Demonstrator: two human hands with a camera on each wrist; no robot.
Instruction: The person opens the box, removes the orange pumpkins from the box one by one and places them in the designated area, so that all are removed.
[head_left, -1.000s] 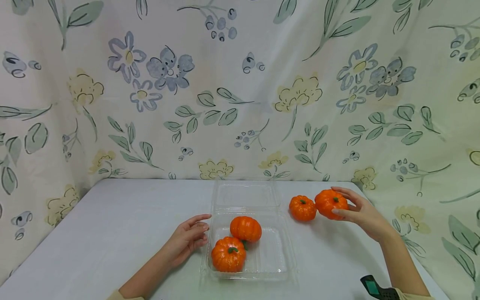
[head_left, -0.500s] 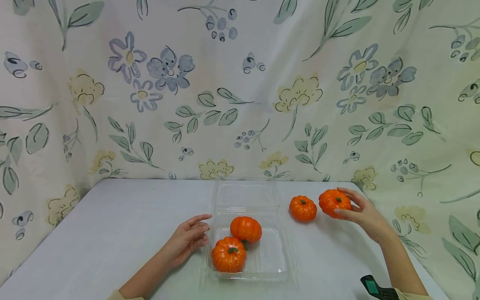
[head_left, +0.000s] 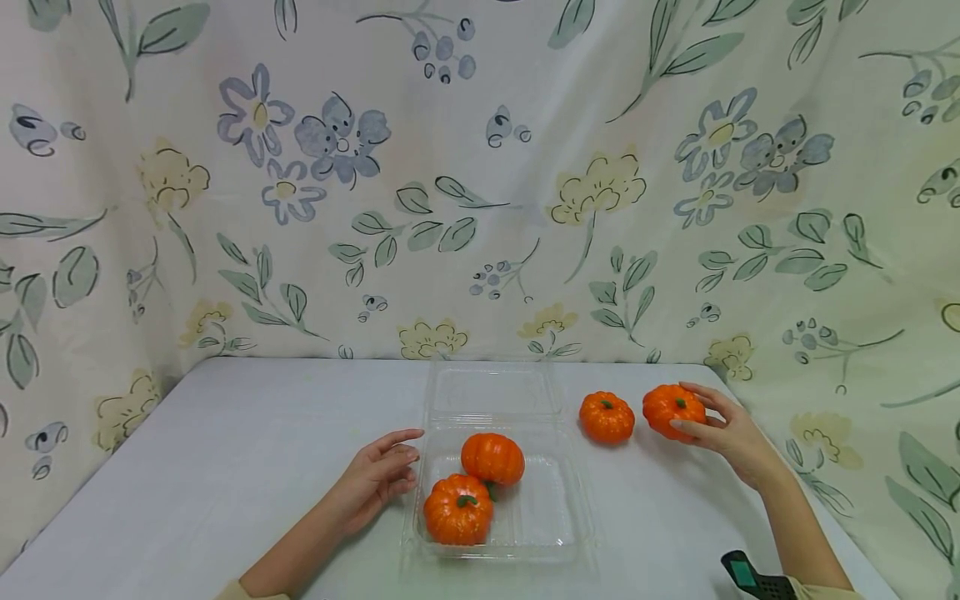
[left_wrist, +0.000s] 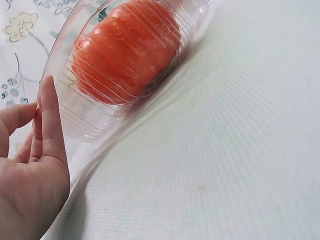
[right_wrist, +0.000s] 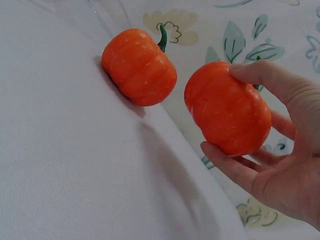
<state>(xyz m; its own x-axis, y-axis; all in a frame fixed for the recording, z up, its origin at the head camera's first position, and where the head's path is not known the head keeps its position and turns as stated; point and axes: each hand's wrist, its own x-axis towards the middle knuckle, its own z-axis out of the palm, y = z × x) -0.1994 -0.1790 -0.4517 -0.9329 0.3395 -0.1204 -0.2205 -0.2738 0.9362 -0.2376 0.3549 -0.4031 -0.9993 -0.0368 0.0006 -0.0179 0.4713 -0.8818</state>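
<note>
My right hand [head_left: 731, 433] grips a small orange pumpkin [right_wrist: 225, 110] between thumb and fingers. It is held off the white table, its shadow falling apart from it in the right wrist view. Just left of it a second pumpkin [head_left: 606, 417] rests on the table. A clear plastic clamshell box [head_left: 551, 508] lies with its lid folded back. Inside, on the left side, two more pumpkins touch: an upright one [head_left: 458, 510] in front and a tipped one [head_left: 492, 458] behind. My left hand [head_left: 378, 475] has its fingertips at the box's left rim [left_wrist: 49, 70], fingers fairly straight.
The clear lid [head_left: 491, 390] lies toward the back of the white table [head_left: 285, 433]. A flowered curtain [head_left: 450, 208] hangs behind the table and along both sides. A dark band with a screen [head_left: 750, 575] is on the right forearm.
My right hand has drawn its pumpkin slightly to the right, and lately a little lower, widening the gap to the pumpkin on the table. The left hand and the box stay put.
</note>
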